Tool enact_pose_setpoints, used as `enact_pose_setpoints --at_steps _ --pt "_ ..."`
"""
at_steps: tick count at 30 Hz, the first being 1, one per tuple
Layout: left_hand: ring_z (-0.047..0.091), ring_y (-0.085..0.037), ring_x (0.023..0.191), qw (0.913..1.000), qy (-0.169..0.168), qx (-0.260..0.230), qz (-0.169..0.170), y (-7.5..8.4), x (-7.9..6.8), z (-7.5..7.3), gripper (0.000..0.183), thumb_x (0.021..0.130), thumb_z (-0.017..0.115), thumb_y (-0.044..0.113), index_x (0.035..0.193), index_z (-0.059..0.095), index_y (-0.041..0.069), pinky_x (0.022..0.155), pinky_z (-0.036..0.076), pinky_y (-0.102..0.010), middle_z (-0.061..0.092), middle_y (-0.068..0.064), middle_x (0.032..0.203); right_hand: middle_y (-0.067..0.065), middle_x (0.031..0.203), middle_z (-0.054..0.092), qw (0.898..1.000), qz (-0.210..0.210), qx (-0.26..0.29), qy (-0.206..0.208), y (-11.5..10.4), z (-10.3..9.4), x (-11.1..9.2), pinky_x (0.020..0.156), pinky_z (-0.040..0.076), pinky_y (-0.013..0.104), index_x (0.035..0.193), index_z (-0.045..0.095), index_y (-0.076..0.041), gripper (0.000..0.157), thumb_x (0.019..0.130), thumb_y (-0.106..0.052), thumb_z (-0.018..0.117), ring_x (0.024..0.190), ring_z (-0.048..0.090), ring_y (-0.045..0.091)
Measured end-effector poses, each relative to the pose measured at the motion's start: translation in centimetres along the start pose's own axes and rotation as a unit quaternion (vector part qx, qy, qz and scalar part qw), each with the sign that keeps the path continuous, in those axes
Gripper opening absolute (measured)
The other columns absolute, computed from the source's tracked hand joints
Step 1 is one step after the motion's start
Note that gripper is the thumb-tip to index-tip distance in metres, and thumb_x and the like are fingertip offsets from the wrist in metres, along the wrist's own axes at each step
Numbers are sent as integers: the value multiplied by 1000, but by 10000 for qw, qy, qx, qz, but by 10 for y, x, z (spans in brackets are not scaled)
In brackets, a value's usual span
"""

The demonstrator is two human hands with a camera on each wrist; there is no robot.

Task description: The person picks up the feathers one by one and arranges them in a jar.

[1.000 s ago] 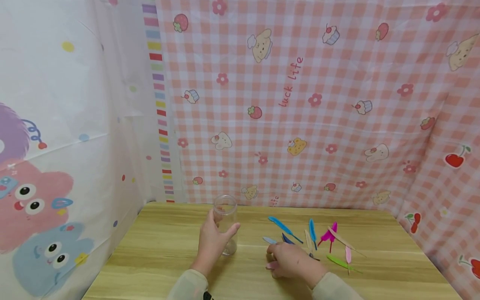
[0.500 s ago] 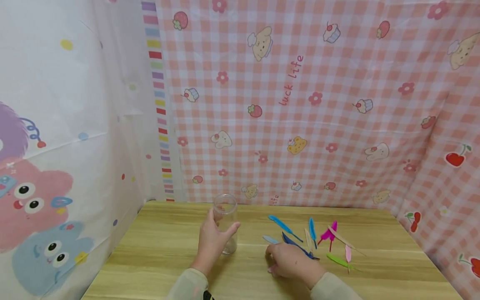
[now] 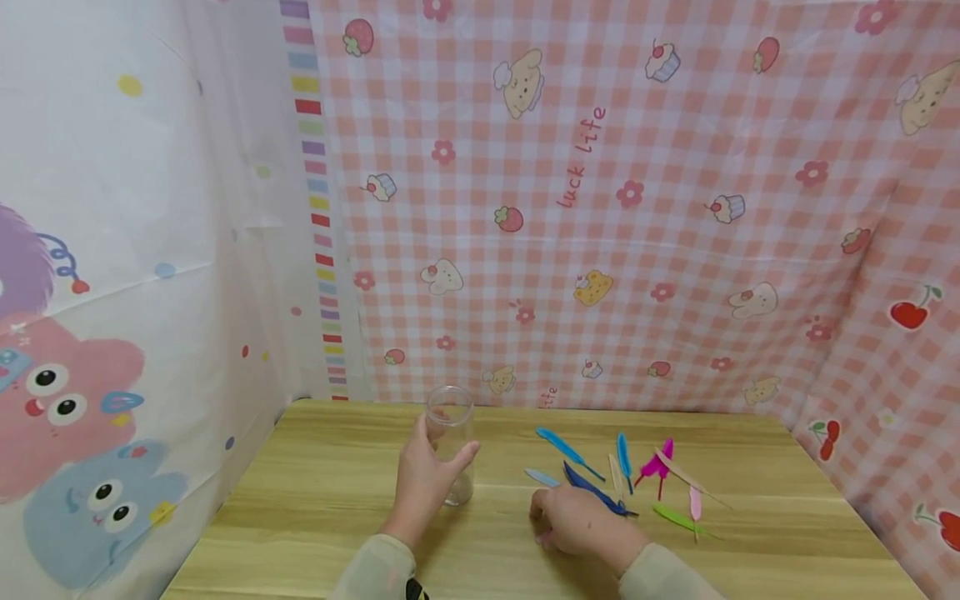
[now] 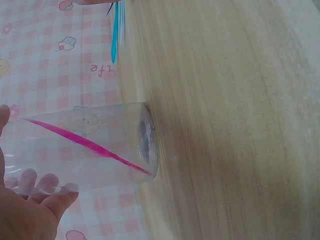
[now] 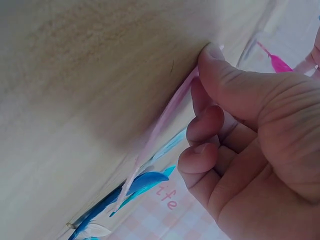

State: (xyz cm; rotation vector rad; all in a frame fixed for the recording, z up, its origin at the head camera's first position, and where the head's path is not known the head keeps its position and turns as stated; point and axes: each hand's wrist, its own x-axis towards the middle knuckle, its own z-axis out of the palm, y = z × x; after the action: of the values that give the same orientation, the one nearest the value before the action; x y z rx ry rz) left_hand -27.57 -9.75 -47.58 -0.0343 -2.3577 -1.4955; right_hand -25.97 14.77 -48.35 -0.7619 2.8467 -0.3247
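Note:
My left hand (image 3: 427,479) grips a clear jar (image 3: 459,442), standing upright on the table with its mouth up. Inside it, a magenta feather (image 4: 95,146) leans diagonally, as the left wrist view shows. To the right, my right hand (image 3: 581,521) is low over the tabletop. Between thumb and forefinger it pinches a pale pink feather (image 5: 161,122), which the hand mostly hides in the head view. Just beyond the fingers lie a light blue feather (image 3: 542,477) and a dark blue feather (image 3: 592,487).
More feathers lie on the wooden table (image 3: 300,500): bright blue (image 3: 566,450), magenta (image 3: 663,460), beige (image 3: 686,472), pink (image 3: 695,504) and green (image 3: 675,518). A checked cloth (image 3: 480,250) hangs behind the table's back edge.
The right hand has shifted slightly, and more of the dark blue feather shows beyond it. The pale pink feather is now less visible beneath the fingers. Left hand and jar stay in place.

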Motion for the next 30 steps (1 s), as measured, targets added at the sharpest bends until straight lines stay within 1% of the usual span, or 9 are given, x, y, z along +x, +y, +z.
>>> enact_pose_setpoints --at_steps 4,7,10,13,16,20,22,27,30 --pt "64 -42 135 10000 -7 28 -13 0 0 -1 73 90 89 35 145 50 7 112 54 -59 68 -18 142 -8 83 68 10000 -45 34 -11 0 0 0 68 54 29 97 73 -17 21 86 -20 91 70 57 5" --pt "64 -42 136 10000 -24 10 -32 1 0 -1 74 90 88 36 146 50 7 113 53 -59 68 -18 143 -10 80 65 9999 -63 84 -42 1 1 1 66 52 28 94 72 -18 20 87 -19 90 69 54 5" --pt "63 -42 137 10000 -47 -10 -56 1 0 -2 73 90 88 36 146 50 8 114 53 -59 68 -17 144 -11 79 64 9998 -82 145 -98 1 1 1 67 52 27 91 71 -19 18 88 -16 88 70 54 4" --pt "63 -41 137 10000 -56 -9 -82 1 0 -2 72 90 88 38 145 51 9 114 53 -60 68 -16 145 -11 80 65 9997 -147 122 -178 0 1 2 71 55 28 89 70 -19 18 89 -11 86 73 56 4" --pt "63 -41 137 9999 -59 -7 -92 1 0 -2 72 90 88 39 144 51 9 114 53 -59 67 -16 145 -9 84 68 9992 -149 181 -335 -1 -1 1 77 59 31 91 72 -18 15 91 -7 82 79 61 6" --pt "63 -41 137 9999 -71 -19 -101 2 0 -1 74 90 88 39 145 51 9 114 53 -58 67 -16 145 -7 90 70 9980 22 387 -492 -2 -1 0 83 61 35 97 73 -17 10 96 -8 76 85 65 9" --pt "63 -41 137 9999 -80 -20 -101 2 0 -1 74 89 89 39 146 50 9 114 53 -58 67 -15 145 -8 90 71 9986 31 399 -343 0 -1 -2 82 61 36 97 72 -18 9 98 -10 74 86 66 9" --pt "64 -40 136 10000 -52 -14 -55 1 0 0 75 89 89 38 146 51 8 113 54 -58 67 -15 145 -8 91 73 9988 -101 412 247 7 -5 -8 80 62 34 97 72 -17 6 101 -14 71 87 69 9" --pt "64 -39 136 10000 -42 -19 -70 1 0 0 74 89 89 38 145 51 9 113 54 -57 67 -15 144 -9 87 70 9983 96 537 217 9 -9 -11 76 59 33 94 70 -17 8 101 -19 74 82 64 8"
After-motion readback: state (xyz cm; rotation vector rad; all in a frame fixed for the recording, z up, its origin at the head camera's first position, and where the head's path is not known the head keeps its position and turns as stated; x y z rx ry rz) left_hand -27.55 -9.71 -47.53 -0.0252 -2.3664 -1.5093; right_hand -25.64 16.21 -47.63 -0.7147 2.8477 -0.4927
